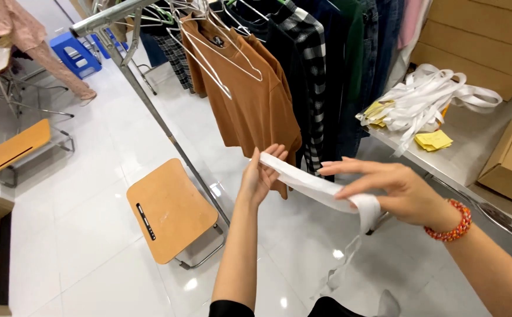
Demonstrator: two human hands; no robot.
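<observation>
Two hands stretch one long white fabric strip (311, 185) before the hanging brown cotton T-shirt (250, 94). Left hand (260, 176) pinches its flat upper end; right hand (394, 191) grips the other, strip looped over fingers, tail dangling limp toward the glossy white tiled floor (91, 223).

Glossy white tiled floor (91, 235), wooden stool (171, 211), clothes rack (150, 100), cardboard boxes (479, 41)

A long, flat white fabric strip (311, 185) is stretched slantwise between the fingers (267, 158) of both hands; beyond the right fingers it loops over and dangles loosely downward.
</observation>
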